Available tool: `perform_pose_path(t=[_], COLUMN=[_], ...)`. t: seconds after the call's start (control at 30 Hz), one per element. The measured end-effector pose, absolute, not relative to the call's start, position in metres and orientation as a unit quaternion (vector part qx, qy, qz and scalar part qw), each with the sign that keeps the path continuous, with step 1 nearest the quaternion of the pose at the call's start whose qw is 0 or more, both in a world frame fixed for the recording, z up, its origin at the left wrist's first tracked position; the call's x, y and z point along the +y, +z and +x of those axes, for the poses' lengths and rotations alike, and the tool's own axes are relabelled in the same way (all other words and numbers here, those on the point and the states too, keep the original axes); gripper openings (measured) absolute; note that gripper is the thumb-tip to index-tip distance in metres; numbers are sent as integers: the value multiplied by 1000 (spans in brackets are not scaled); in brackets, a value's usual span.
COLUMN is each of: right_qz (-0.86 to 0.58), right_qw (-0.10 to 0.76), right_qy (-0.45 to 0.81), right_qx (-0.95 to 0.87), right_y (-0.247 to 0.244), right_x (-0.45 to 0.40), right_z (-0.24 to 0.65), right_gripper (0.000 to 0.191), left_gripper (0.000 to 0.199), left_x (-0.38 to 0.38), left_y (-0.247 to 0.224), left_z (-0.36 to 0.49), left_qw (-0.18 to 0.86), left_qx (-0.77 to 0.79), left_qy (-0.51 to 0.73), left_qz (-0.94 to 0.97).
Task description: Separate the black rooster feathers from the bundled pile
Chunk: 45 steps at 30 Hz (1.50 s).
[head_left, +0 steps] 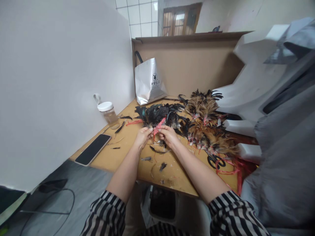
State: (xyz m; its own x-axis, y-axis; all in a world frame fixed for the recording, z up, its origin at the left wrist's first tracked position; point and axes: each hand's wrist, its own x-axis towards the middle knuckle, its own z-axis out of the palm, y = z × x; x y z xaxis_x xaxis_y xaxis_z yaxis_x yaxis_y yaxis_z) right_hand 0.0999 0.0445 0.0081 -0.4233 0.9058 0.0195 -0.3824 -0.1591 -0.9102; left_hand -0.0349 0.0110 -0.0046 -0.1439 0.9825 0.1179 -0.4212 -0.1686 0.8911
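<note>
On the head feed I have the left hand (144,135) and right hand (167,133) close together, each pinching a red strip (160,124) between thumb and fingers. The strip sits at the near side of the black feathers (154,114); I cannot tell from here whether it goes around them. Loose feathers (162,166) lie on the table (128,157) between the forearms. Rightward I see brown feather bundles (209,136), with scissors (216,161) and red ribbon (238,170) near them. Leftward are a white-lidded jar (110,115) and a phone (93,149); farther back stands a silver bag (147,82).
</note>
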Motion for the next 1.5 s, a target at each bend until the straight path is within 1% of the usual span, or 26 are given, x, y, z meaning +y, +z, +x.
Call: perform_pose_path(t=[0.13,0.33,0.53,0.6,0.7,0.77,0.83,0.93,1.17,1.37,1.5], right_qz=[-281,-307,-280,-275,-302,-325,-346,-369,-361,-337,-345], right_qw=[429,449,458,446,407,380,373,387,410,420,477], right_qy=[738,734,727,730,724,717,702,675,677,690,649], right_qx=[-439,-407,-428,-439,-468,-485,-499,-509,-493,-484,-482], right_y=[14,11,10,12,12,11,9,6,2,2,4], right_x=[42,45,46,45,42,39,37,36,40,42,43], right_z=[103,102,101,102,102,100,98,96,95,96,97], right_gripper=[20,20,24,25,28,31,33,31,21,22,23], left_gripper=[19,20,24,23,22,21,22,23,23,22,25], left_x=[11,11,11,11,11,13,14,15,15,13,11], left_y=[-6,-7,-7,-6,-7,-8,-9,-10,-9,-3,-3], left_z=[-35,-33,-33,-33,-33,-33,-34,-35,-35,-33,-31], left_qw=[533,536,541,538,523,504,476,446,470,489,515], left_qx=[366,368,371,369,371,384,402,412,399,382,380], left_qy=[657,653,645,646,658,663,667,671,671,689,670], left_qz=[387,388,392,396,395,399,410,426,411,375,376])
